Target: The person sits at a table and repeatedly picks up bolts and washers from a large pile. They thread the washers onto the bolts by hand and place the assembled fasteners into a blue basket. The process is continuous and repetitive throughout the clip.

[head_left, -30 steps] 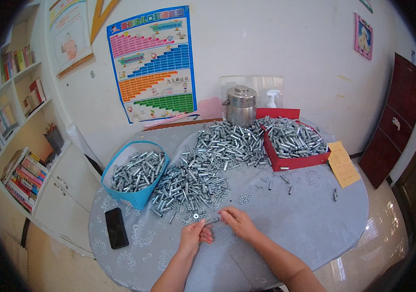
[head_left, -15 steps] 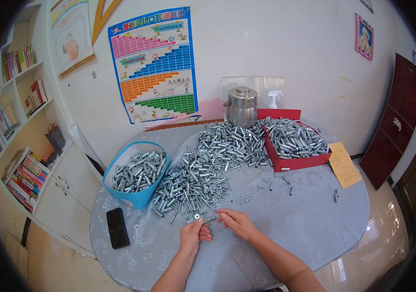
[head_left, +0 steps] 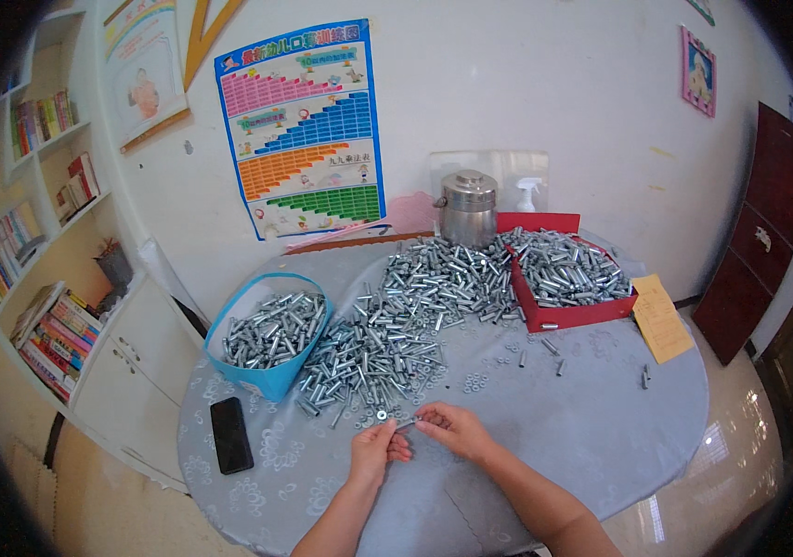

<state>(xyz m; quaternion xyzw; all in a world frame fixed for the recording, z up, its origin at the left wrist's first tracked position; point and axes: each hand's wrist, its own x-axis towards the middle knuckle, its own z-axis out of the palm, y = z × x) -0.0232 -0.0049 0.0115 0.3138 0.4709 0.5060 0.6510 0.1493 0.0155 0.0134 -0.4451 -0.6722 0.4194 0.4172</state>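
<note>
Fasteners (head_left: 276, 330) fill blue bin (head_left: 278, 382) and red box (head_left: 584, 317); left hand (head_left: 373, 451) pinches a bolt (head_left: 405, 424), right hand (head_left: 454, 431) seemingly its end.

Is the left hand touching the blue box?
Apart: the head view shows grey tablecloth and loose metal parts between the left hand and the blue box.
</note>
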